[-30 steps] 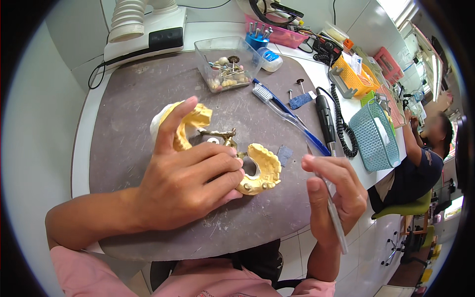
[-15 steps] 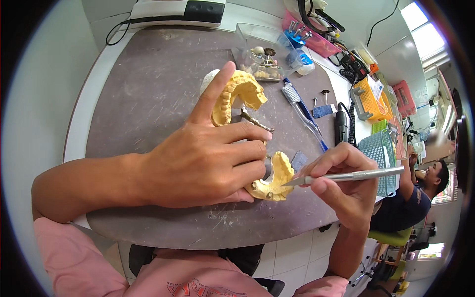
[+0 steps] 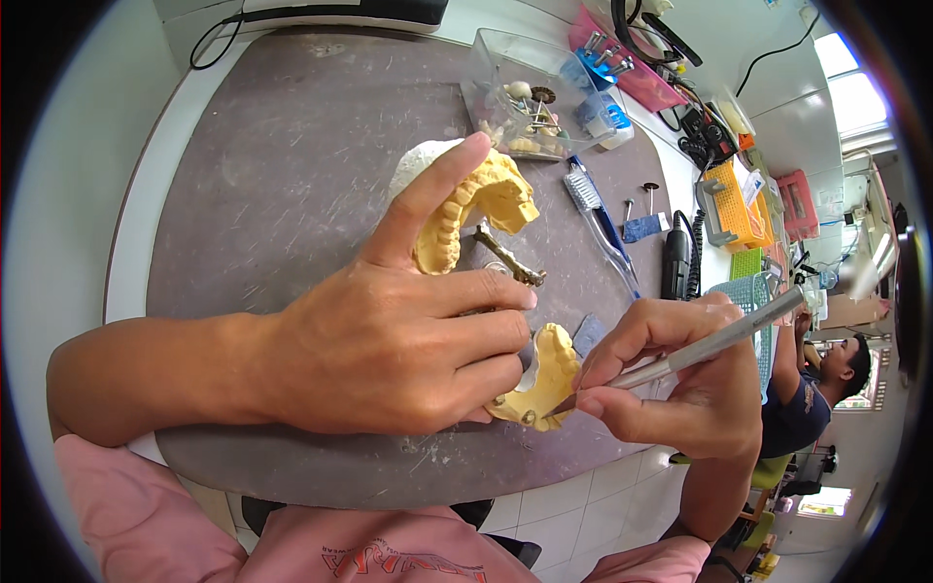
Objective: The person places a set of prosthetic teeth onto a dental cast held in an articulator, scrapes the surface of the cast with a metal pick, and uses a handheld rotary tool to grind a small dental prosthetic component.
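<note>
My left hand [image 3: 374, 340] grips the left end of a yellow plaster dental cast [image 3: 556, 374] with its curled fingers; the index finger points away, over a second cast. That second yellow dental cast [image 3: 449, 223], with a white base, lies beyond the hand. Between the two casts is a dark, thin metal bar [image 3: 507, 255], partly behind my fingers. My right hand [image 3: 695, 389] pinches a slim knife [image 3: 734, 335] with a silver handle. Its dark tip meets the near right edge of the gripped cast, beside a small metal-coloured tooth spot.
A clear plastic box [image 3: 544, 87] with small burs and bits stands at the back. A toothbrush [image 3: 588, 199], blue pen, blue abrasive scrap [image 3: 643, 227] and black handpiece [image 3: 675, 257] lie to the right. Baskets line the right side; another person [image 3: 812, 394] sits beyond.
The knife tip has moved nearer to me along the cast's edge, and its handle now slants more steeply. My left hand keeps its grip. The whole view has shifted slightly.
</note>
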The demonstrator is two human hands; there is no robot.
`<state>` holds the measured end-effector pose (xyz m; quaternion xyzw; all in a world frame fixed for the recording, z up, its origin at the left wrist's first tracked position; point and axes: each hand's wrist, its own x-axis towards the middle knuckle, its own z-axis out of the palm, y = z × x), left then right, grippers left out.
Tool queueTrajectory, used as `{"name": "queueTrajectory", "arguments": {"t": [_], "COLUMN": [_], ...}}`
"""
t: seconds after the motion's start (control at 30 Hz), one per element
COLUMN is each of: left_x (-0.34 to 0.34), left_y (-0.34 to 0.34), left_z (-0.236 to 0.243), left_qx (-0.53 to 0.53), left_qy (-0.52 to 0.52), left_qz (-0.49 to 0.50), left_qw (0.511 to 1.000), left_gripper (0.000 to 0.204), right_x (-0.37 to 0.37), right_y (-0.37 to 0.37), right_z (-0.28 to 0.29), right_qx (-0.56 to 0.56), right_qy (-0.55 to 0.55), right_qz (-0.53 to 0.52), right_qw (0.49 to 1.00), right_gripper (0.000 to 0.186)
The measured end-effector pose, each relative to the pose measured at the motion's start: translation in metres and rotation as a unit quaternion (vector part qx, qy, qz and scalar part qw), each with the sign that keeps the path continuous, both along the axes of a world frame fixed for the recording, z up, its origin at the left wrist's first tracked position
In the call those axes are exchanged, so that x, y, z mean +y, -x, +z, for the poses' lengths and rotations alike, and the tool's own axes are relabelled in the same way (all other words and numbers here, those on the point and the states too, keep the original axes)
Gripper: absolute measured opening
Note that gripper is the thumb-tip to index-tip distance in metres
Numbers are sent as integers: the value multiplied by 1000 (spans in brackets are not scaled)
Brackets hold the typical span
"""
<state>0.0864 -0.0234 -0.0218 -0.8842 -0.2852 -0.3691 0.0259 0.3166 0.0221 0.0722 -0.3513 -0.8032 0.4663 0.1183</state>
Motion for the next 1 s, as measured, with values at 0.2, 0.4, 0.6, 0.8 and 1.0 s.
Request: {"name": "queueTrajectory", "arguments": {"t": [0.2, 0.4, 0.6, 0.8, 1.0], "left_x": [1, 1, 1, 1, 1], "left_y": [0, 1, 0, -1, -2], "left_z": [0, -1, 0, -1, -2], "left_qx": [-1, -10, -4, -16, -24], "left_qy": [2, 1, 4, 1, -3], "left_qz": [0, -3, -2, -1, 0], "left_qw": [1000, 1000, 1000, 1000, 1000], "left_gripper": [27, 26, 23, 20, 20], "right_x": [1, -2, 0, 2, 6], "right_y": [5, 10, 11, 18, 14], "right_z": [5, 9, 9, 12, 9], "right_qx": [-23, -36, -49, -65, -57], "right_qy": [-33, -55, -76, -58, -92], "right_qz": [22, 21, 43, 38, 97], "right_qw": [999, 998, 995, 995, 989], "right_gripper": [16, 14, 13, 14, 15]}}
